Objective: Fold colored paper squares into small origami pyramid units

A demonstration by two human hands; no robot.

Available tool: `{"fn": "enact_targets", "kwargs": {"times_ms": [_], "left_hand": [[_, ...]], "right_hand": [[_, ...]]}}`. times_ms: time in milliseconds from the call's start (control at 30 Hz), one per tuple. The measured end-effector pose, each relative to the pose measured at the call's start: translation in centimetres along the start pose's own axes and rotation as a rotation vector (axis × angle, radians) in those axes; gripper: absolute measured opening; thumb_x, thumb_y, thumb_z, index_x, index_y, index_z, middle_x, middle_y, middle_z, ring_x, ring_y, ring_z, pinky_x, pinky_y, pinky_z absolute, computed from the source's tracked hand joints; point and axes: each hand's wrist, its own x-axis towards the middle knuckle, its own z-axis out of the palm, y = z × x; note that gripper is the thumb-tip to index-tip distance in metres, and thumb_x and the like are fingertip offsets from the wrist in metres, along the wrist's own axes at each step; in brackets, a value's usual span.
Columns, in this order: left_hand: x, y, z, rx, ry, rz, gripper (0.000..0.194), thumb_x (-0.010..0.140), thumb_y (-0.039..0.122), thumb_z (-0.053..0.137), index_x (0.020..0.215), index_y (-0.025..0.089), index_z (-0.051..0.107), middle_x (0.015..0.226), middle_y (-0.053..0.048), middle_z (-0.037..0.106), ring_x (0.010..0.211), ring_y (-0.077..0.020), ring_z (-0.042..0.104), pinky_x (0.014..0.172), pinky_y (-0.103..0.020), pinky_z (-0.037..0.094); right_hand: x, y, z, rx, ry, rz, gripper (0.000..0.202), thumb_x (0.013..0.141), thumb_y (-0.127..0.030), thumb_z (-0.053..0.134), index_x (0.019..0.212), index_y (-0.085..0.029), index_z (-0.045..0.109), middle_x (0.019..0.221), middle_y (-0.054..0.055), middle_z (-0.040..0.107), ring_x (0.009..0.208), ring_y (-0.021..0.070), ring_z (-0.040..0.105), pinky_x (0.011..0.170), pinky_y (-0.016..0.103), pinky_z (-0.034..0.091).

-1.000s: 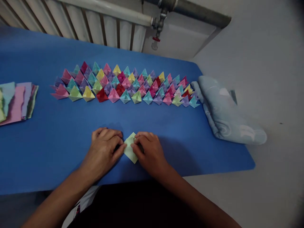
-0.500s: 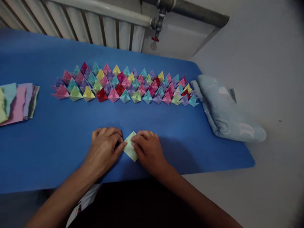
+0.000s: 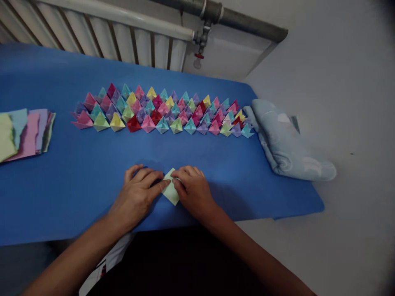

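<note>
A small pale green paper (image 3: 171,195), diamond-shaped, lies on the blue table (image 3: 83,172) near its front edge. My left hand (image 3: 138,193) rests at its left side, thumb tip on the paper and the other fingers bent on the table. From the right, my right hand (image 3: 194,189) pinches the paper's right part between thumb and forefinger, hiding that corner. Beyond both hands stand rows of folded paper pieces (image 3: 162,125) in pink, yellow, blue, purple, green and red.
Stacked coloured paper sheets (image 3: 29,135) lie at the far left. A rolled light blue cloth (image 3: 284,144) sits at the table's right end. Behind the table are a white radiator (image 3: 123,41) and a pipe with a red valve (image 3: 199,56).
My left thumb has moved right, further onto the green paper, and its fingers have spread a little. My right hand keeps its pinch. The whole view has shifted slightly.
</note>
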Motion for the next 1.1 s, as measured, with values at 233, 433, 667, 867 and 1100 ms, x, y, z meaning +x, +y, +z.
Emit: {"fn": "enact_targets", "kwargs": {"times_ms": [233,433,667,867,1100], "left_hand": [[-2.2,1.1,-0.7,0.101,-0.005,-0.004,0.041,0.094,0.009,0.035,0.127,0.023,0.056,0.118,-0.006,0.068,0.108,-0.0262,0.056,0.102,-0.051,0.029],[-3.1,2.2,-0.8,0.145,-0.084,-0.076,0.043,0.092,0.006,0.036,0.128,0.021,0.053,0.125,-0.007,0.064,0.111,-0.0289,0.054,0.103,-0.052,0.027],[0.6,1.6,-1.4,0.059,-0.175,-0.158,0.024,0.090,0.017,0.044,0.097,0.022,0.066,0.109,-0.008,0.068,0.096,-0.0291,0.058,0.086,-0.047,0.039],[7.2,-0.9,-1.4,-0.110,-0.428,-0.122,0.028,0.077,0.013,0.053,0.104,0.018,0.062,0.100,-0.006,0.063,0.092,-0.0213,0.059,0.082,-0.033,0.046],[10.8,-0.6,-1.8,-0.142,-0.690,-0.114,0.032,0.062,0.008,0.057,0.090,0.020,0.066,0.085,-0.002,0.063,0.082,-0.0201,0.058,0.073,-0.029,0.043]], "right_hand": [[-0.1,0.1,0.2,-0.037,0.020,-0.023,0.024,0.090,-0.019,0.051,0.109,-0.021,0.066,0.101,0.006,0.065,0.092,0.0203,0.055,0.083,0.035,0.039],[-0.1,0.0,0.1,-0.057,0.023,-0.026,0.026,0.090,-0.020,0.052,0.112,-0.019,0.066,0.101,0.008,0.065,0.092,0.0217,0.055,0.084,0.037,0.041],[-0.3,0.3,0.4,-0.049,0.054,-0.061,0.029,0.090,-0.021,0.051,0.116,-0.016,0.063,0.101,0.011,0.063,0.092,0.0231,0.055,0.083,0.038,0.042],[0.0,1.0,0.5,0.141,0.094,-0.040,0.044,0.084,-0.021,0.053,0.127,-0.013,0.051,0.104,0.012,0.063,0.094,0.0236,0.055,0.086,0.040,0.044],[-0.8,2.0,0.1,0.479,0.218,0.003,0.050,0.076,-0.016,0.057,0.126,-0.019,0.051,0.109,0.009,0.060,0.089,0.0189,0.058,0.081,0.035,0.049]]}}
